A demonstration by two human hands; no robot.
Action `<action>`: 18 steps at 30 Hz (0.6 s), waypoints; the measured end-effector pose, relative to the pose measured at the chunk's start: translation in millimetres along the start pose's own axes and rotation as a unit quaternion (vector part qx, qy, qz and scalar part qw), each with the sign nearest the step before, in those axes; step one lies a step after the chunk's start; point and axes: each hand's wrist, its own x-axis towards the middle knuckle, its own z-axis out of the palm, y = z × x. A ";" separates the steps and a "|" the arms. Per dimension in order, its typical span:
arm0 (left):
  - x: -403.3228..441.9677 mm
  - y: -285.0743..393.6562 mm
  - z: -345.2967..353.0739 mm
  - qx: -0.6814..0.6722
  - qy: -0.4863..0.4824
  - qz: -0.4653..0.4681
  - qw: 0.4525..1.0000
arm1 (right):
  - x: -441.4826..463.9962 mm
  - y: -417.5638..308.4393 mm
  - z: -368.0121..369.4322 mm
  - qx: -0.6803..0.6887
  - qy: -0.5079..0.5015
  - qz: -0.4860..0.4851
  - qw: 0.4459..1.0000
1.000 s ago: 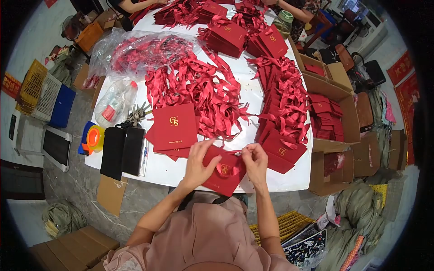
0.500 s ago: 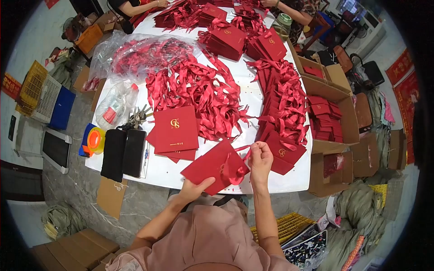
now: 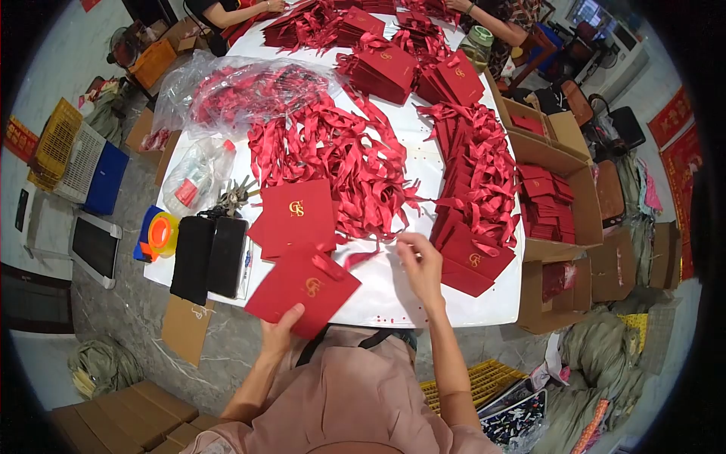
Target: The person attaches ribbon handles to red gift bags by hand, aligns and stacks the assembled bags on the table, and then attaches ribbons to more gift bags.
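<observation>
My left hand (image 3: 280,326) grips a red bag (image 3: 304,291) with gold lettering by its lower left edge, thumb on top. A red ribbon trails from the bag's top to the right. Behind it lie flat red bags (image 3: 297,215) in a small stack. My right hand (image 3: 414,253) is over the white table (image 3: 378,291), near the lower end of the loose ribbon pile (image 3: 340,166); its fingers are bent, and whether they pinch a ribbon is too small to tell. To its right stands a long row of ribboned red bags (image 3: 473,261).
A black phone (image 3: 227,257), black pouch (image 3: 193,257), keys (image 3: 238,194), tape rolls (image 3: 160,232) and plastic bottle (image 3: 189,181) lie at the left. A clear bag of ribbons (image 3: 249,94) sits behind. Cardboard boxes (image 3: 586,197) stand right. Two people work across the table.
The held bag has moved left with my left hand, now overlapping the flat stack. My right hand has come away from the bag's ribbon and shifted slightly left.
</observation>
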 end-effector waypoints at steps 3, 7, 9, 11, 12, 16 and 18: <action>6.9 9.2 8.4 0.015 0.018 0.042 0.999 | -4.0 2.3 14.9 -0.118 -0.053 -0.113 0.985; 11.0 6.8 19.2 0.149 -0.004 0.117 0.982 | -3.8 5.7 25.5 -0.250 -0.071 -0.142 0.955; 11.0 12.9 35.1 0.132 -0.034 0.131 0.982 | -11.0 -3.5 18.1 -0.239 -0.033 -0.123 0.963; 14.7 14.4 39.1 0.265 -0.133 0.258 0.919 | -19.9 2.8 7.4 -0.167 0.023 -0.088 0.982; 16.6 13.9 42.1 0.326 -0.175 0.308 0.877 | -23.0 -4.7 -0.8 -0.156 0.051 -0.109 0.980; 4.0 0.0 67.4 0.455 -0.289 0.305 0.785 | -41.7 -30.0 -29.0 -0.034 0.145 -0.081 0.986; -0.4 -19.7 73.4 0.508 -0.324 0.325 0.728 | -51.3 -33.8 -46.8 0.020 0.158 -0.079 0.984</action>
